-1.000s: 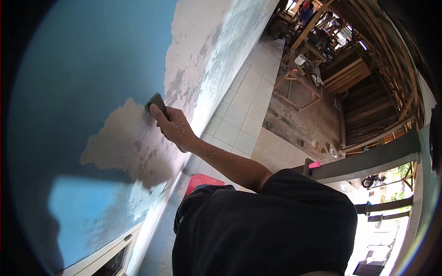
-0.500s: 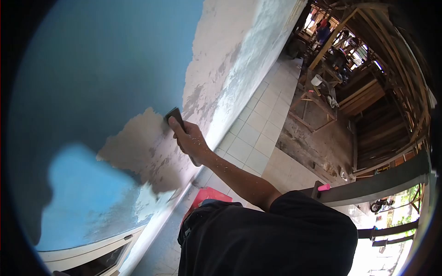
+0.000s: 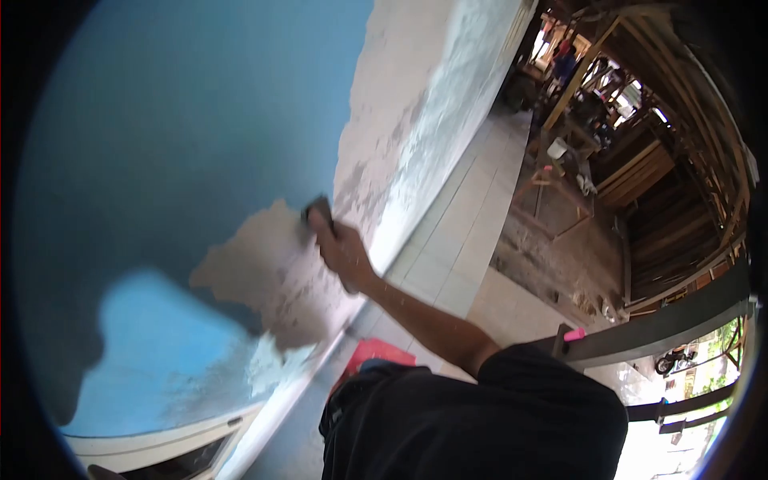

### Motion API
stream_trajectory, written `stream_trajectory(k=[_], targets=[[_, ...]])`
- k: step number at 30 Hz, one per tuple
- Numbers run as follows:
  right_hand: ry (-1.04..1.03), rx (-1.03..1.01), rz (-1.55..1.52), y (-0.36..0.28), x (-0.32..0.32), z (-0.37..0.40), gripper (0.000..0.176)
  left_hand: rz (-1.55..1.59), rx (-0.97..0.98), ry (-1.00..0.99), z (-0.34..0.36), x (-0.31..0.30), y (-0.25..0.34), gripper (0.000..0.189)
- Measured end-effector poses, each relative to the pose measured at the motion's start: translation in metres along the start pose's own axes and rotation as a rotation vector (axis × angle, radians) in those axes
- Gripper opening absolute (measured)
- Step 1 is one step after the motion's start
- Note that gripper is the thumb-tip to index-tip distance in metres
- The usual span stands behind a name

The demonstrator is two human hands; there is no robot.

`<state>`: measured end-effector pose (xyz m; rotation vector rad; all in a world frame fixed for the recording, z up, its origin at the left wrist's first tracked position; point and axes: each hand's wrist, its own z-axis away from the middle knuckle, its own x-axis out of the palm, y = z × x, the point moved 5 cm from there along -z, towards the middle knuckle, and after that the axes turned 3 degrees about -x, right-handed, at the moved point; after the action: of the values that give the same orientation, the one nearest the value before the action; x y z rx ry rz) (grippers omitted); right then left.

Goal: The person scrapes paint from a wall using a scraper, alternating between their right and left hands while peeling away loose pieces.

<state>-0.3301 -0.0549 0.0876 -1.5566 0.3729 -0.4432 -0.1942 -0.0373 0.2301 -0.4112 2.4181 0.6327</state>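
Note:
My right hand reaches out to the wall, closed around a dark, flat sanding block. My thumb lies along the near side of the block. The hand is slightly blurred, and most of the block is hidden behind it. The block is against or very close to the blue wall, at the upper right edge of a rough beige filler patch. Pale specks dot my forearm. My left hand cannot be made out.
A white-framed window is at lower left, with a dark shape below it. Pale tiles run along the wall base. A red object is beside my body. A wooden table and a person are farther off.
The whole view has shifted, so wall and hand appear a little lower and further right. My right hand keeps the block at nearly the same place beside the filler patch.

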Motion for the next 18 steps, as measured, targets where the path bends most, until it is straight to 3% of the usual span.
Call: stream_trajectory(k=[4, 8, 10, 14, 18], targets=[[0.016, 0.090, 0.012, 0.005, 0.001, 0.008, 0.053, -0.002, -0.018, 0.020, 0.003, -0.004, -0.009, 0.055], [-0.045, 0.062, -0.096, -0.005, 0.001, 0.004, 0.054, -0.014, -0.021, 0.022, -0.005, -0.004, -0.013, 0.054], [0.019, 0.010, -0.007, 0.014, -0.001, 0.000, 0.052, -0.016, -0.030, 0.029, -0.002, -0.005, -0.016, 0.053], [0.017, 0.139, -0.049, 0.014, -0.001, 0.001, 0.051, -0.024, -0.050, 0.046, -0.003, -0.007, -0.023, 0.051], [-0.004, 0.067, -0.102, -0.002, -0.001, -0.004, 0.048, -0.031, -0.066, 0.049, -0.008, -0.007, -0.029, 0.049]])
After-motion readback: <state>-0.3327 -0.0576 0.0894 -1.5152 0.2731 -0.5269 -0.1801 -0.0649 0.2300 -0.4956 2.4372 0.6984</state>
